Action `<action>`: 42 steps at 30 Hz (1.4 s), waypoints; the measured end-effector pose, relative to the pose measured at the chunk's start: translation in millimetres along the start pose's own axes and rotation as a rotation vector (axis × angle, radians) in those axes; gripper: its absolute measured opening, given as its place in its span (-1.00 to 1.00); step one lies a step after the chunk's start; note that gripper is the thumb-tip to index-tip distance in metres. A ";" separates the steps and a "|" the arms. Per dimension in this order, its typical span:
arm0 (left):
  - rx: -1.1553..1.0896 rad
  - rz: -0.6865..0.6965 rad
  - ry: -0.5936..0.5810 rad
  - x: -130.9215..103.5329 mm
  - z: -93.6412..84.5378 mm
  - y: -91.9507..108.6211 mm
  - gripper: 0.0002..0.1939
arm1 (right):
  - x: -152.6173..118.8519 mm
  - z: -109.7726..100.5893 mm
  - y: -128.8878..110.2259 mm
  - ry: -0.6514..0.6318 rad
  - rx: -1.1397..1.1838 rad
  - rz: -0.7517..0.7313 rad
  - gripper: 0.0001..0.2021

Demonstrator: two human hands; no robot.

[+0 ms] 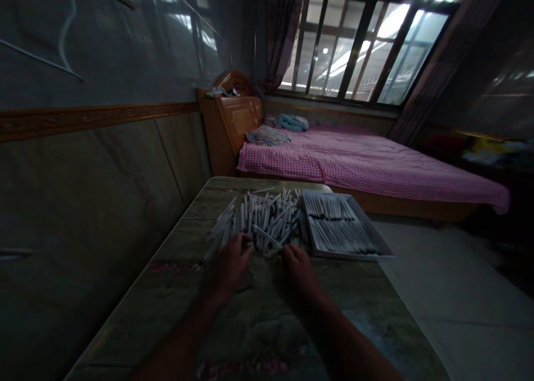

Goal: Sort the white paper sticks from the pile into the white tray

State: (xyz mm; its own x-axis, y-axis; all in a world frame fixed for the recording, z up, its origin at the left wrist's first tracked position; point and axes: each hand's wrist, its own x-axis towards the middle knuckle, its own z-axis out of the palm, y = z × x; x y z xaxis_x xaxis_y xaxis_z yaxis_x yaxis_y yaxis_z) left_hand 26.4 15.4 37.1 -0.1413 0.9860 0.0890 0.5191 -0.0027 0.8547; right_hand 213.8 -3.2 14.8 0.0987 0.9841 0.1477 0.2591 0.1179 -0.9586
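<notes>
A loose pile of thin white sticks, perhaps pens (271, 214), lies on the marbled table (258, 314). At the pile's near left edge is my left hand (236, 256), its thumb and forefinger bent with a gap between them; nothing can be made out in it. My right hand (295, 258) is closed at the near right edge of the pile, its fingers curled; what it holds, if anything, is hidden. To the right of the pile a shallow white tray (370, 225) carries two rows of similar sticks with dark ends.
Beyond the table stands a bed with a pink checked sheet (359, 158) and a wooden headboard (240, 117). A marbled wall (104, 203) runs close along the left. Pale floor (450, 275) shows to the right.
</notes>
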 end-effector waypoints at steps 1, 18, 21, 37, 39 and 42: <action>0.086 0.005 0.012 1.5 -6.9 -1.6 -0.84 | -0.3 -0.8 -0.4 -0.004 0.013 0.014 -0.65; 0.708 0.177 -0.074 -7.1 -15.9 -4.0 -0.77 | -4.3 -0.3 -2.6 -0.055 0.080 0.042 -0.70; 0.720 0.186 -0.079 -10.1 -15.5 -2.4 -0.76 | -5.0 -1.5 -1.2 -0.053 0.066 0.037 -0.72; 0.279 0.036 -0.049 -15.8 -13.5 -4.3 -0.76 | -11.2 -5.7 -6.4 0.012 0.083 0.022 -0.73; 0.123 -0.008 -0.008 -11.7 -7.1 -8.5 -0.76 | -11.8 -6.5 -5.4 0.015 0.068 0.006 -0.74; -0.158 -0.064 0.046 -4.1 0.8 -16.9 -0.84 | -12.0 -7.2 -2.6 0.017 0.036 -0.037 -0.75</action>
State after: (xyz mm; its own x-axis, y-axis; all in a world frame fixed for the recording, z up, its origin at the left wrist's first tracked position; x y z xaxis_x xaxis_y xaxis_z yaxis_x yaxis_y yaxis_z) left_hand 18.8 11.5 21.9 -0.2098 0.9764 0.0518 0.3695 0.0301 0.9288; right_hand 218.8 -16.3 17.3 0.1066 0.9766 0.1870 0.2278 0.1591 -0.9606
